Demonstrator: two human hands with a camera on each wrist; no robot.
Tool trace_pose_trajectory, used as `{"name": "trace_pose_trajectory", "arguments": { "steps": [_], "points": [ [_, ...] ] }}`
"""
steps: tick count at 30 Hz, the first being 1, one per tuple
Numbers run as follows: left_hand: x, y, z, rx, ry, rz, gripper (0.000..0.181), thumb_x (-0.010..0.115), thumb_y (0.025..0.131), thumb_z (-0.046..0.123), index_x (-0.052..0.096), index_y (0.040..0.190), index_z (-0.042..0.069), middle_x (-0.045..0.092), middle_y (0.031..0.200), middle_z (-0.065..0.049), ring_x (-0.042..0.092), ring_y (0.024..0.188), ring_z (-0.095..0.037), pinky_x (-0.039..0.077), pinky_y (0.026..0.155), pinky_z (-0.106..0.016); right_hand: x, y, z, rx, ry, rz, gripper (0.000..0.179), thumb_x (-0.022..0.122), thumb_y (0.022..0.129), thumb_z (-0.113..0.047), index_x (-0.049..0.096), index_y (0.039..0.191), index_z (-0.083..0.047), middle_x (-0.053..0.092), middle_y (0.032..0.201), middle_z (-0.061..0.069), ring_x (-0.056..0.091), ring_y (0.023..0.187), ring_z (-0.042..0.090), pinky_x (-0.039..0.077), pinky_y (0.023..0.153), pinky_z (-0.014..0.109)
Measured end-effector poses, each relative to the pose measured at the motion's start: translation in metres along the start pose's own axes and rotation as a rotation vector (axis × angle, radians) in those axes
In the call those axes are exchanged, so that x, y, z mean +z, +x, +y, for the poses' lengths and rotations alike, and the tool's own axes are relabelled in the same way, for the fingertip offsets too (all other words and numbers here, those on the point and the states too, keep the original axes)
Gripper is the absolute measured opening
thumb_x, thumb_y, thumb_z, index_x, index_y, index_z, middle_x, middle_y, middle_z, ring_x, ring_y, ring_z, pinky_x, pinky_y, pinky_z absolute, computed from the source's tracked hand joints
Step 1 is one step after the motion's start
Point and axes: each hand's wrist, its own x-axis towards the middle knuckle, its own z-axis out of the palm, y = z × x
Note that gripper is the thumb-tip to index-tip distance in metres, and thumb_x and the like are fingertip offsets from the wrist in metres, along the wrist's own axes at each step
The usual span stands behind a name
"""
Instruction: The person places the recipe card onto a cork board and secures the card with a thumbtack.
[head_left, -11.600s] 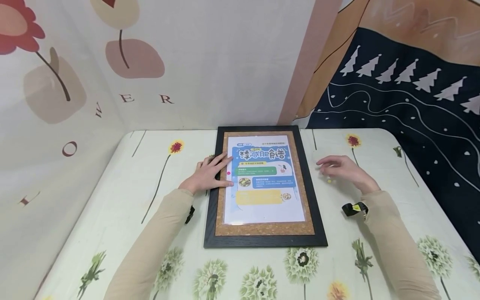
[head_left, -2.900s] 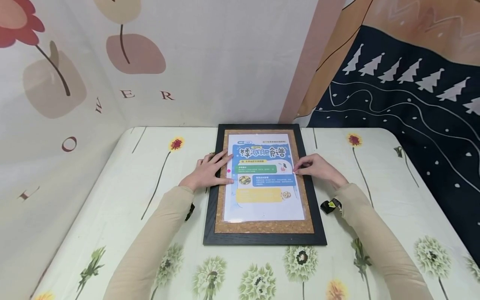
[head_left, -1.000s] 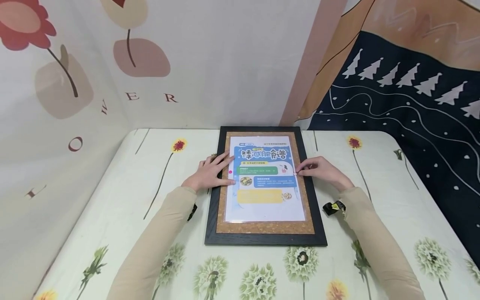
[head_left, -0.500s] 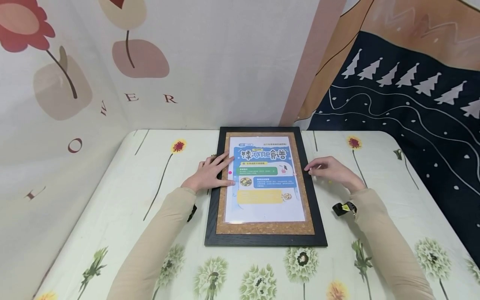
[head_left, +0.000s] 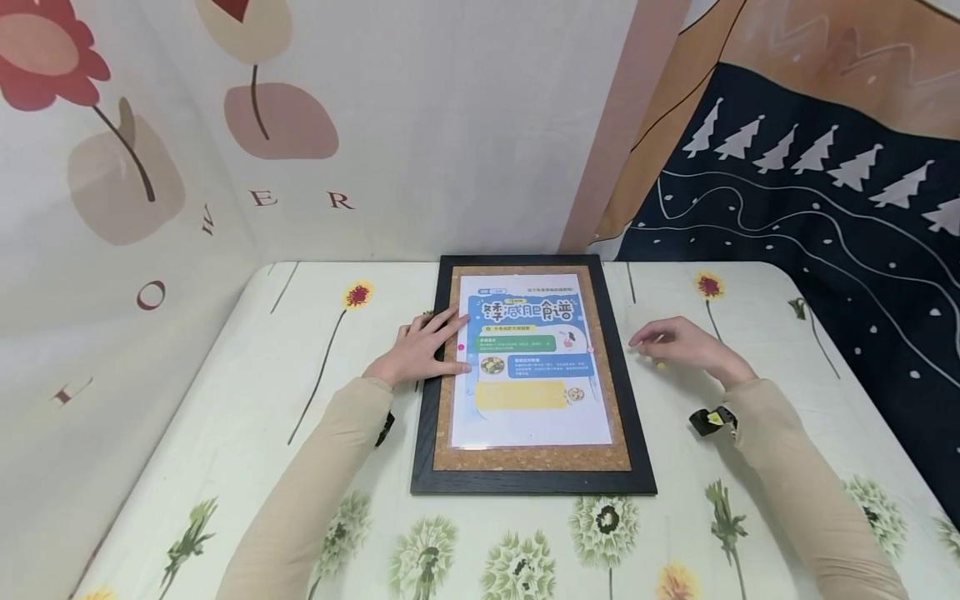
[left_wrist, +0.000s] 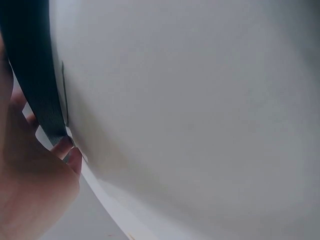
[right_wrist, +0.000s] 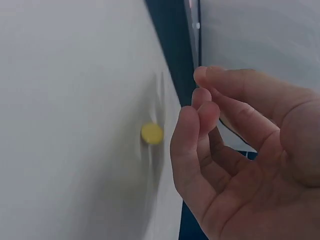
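Note:
My left hand rests spread over the left side of a black-framed cork board, its fingertips on a printed sheet. In the left wrist view, fingers lie against the dark frame edge. A bright pink pushpin marks the sheet's left edge, and a pale pink pin its right edge. Right of the board, my right hand hovers over the cloth with loosely curled fingers and nothing visible in them. Beneath it lies a yellow pushpin, apart from the fingers in the right wrist view.
A white tablecloth with printed flowers covers the table. Behind the board hangs a pale wall cloth; a dark tree-patterned cloth hangs at the right. A black strap with a small device sits at the right wrist.
My right hand, at the sheet's right edge a second ago, has drawn away to the right, off the board. A pale pink pin shows where its fingertips were. The left hand stays put.

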Motion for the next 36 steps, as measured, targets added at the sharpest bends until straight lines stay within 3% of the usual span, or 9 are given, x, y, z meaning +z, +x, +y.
{"name": "trace_pose_trajectory", "arguments": {
  "steps": [21,29,36],
  "points": [
    [0.003,0.002,-0.002,-0.011,-0.012,0.003,0.09,0.063,0.087,0.058,0.019,0.156,0.022,0.007,0.162,-0.004,0.016,0.138,-0.046,0.019,0.102,-0.061,-0.02,-0.017,0.019,0.011,-0.08,-0.025,0.021,0.062,0.094,-0.009,0.07,0.11,0.002,0.066,0.111,0.015,0.054,0.094,0.025,0.041,0.084,0.04],
    [0.003,0.002,-0.002,-0.009,-0.01,0.005,0.09,0.063,0.086,0.058,0.02,0.156,0.021,0.007,0.162,-0.005,0.017,0.137,-0.046,0.019,0.101,-0.06,-0.018,-0.023,0.028,0.026,-0.029,-0.044,0.022,0.063,0.093,-0.01,0.069,0.11,0.003,0.066,0.111,0.016,0.053,0.089,0.021,0.046,0.072,0.029],
    [0.002,0.001,-0.001,-0.006,-0.007,0.006,0.09,0.063,0.086,0.058,0.02,0.156,0.021,0.008,0.161,-0.005,0.017,0.137,-0.046,0.02,0.101,-0.06,-0.012,-0.025,0.031,0.045,-0.029,-0.039,0.023,0.063,0.094,-0.012,0.069,0.111,0.002,0.066,0.11,0.014,0.051,0.097,0.024,0.045,0.073,0.032]
  ]
}}
